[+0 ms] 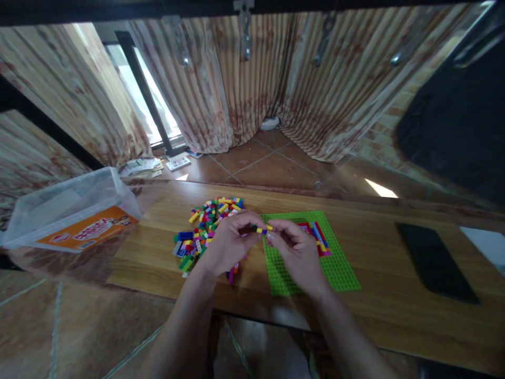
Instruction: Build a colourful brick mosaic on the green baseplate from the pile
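Note:
Small toy bricks [261, 230], yellow and dark blue or purple, are pinched between the fingertips of both hands. My left hand [231, 242] grips them from the left, its fingers closed, beside a pile of mixed bricks [203, 229]. From the other side my right hand [300, 255] pinches the same small bricks, above the green baseplate [339, 266]. Partly covered by my right hand, a low build of red, blue, white and yellow bricks [324, 243] stands on the baseplate. The exact join between the held bricks is too small to make out.
A clear plastic tub [79, 192] with an orange label stands at the left end of the wooden table [379, 316]. A dark flat phone-like slab [436, 263] and a white sheet [485, 245] lie to the right. Striped curtains [252, 79] hang beyond the far edge.

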`<control>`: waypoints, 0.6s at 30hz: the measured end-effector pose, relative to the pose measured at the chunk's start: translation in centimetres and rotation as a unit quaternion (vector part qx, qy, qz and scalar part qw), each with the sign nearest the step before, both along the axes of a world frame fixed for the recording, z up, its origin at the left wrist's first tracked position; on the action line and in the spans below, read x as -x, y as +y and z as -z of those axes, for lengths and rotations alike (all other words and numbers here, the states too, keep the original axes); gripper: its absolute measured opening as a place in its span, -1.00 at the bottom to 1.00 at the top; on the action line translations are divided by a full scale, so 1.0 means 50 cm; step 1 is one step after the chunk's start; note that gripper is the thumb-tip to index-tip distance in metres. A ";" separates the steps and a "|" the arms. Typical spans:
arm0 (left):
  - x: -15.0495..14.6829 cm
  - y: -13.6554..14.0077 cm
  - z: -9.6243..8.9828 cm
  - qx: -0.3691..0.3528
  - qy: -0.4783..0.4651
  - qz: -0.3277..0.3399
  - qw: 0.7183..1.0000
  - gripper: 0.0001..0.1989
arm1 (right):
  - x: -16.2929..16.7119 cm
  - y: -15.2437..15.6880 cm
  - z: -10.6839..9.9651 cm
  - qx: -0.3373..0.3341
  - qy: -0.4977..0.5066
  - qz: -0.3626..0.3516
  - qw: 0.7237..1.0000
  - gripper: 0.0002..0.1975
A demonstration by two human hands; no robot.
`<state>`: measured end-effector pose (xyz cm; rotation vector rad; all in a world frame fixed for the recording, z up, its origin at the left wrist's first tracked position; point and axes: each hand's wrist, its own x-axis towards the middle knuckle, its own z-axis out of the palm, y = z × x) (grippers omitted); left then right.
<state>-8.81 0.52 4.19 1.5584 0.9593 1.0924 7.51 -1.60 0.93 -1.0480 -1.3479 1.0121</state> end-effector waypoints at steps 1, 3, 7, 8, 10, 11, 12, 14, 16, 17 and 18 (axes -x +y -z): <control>-0.005 -0.002 -0.001 0.004 -0.008 0.009 1.000 -0.96 | -0.005 -0.002 -0.002 0.000 0.001 0.002 1.000 -0.84; -0.016 -0.005 -0.002 0.038 -0.043 0.028 0.998 -0.87 | -0.015 -0.005 -0.005 -0.001 0.002 0.010 1.000 -0.83; -0.039 -0.009 -0.003 0.093 -0.079 0.016 0.992 -0.69 | -0.037 -0.011 -0.008 -0.015 -0.012 0.031 0.999 -0.73; -0.044 -0.009 -0.003 0.098 -0.074 0.013 0.992 -0.72 | -0.042 -0.013 -0.009 -0.019 -0.018 0.032 0.999 -0.72; -0.054 -0.008 0.000 0.106 -0.060 0.020 0.992 -0.82 | -0.051 -0.017 -0.011 -0.023 -0.022 0.035 0.999 -0.71; -0.059 -0.007 0.002 0.110 -0.054 0.029 0.992 -0.84 | -0.055 -0.019 -0.011 -0.021 -0.019 0.035 0.999 -0.71; -0.063 -0.006 0.003 0.113 -0.050 0.034 0.992 -0.85 | -0.060 -0.020 -0.011 -0.018 -0.016 0.038 0.999 -0.72; -0.071 -0.005 0.006 0.127 -0.056 0.037 0.990 -0.85 | -0.071 -0.024 -0.012 -0.011 -0.014 0.040 0.999 -0.74; -0.080 -0.005 0.009 0.161 -0.093 0.034 0.982 -0.83 | -0.083 -0.026 -0.012 -0.007 -0.019 0.043 0.999 -0.78; -0.085 -0.006 0.009 0.183 -0.124 0.034 0.975 -0.82 | -0.088 -0.027 -0.013 -0.006 -0.022 0.044 0.999 -0.79; -0.090 -0.006 0.010 0.206 -0.159 0.037 0.965 -0.82 | -0.093 -0.028 -0.014 -0.006 -0.024 0.047 0.999 -0.80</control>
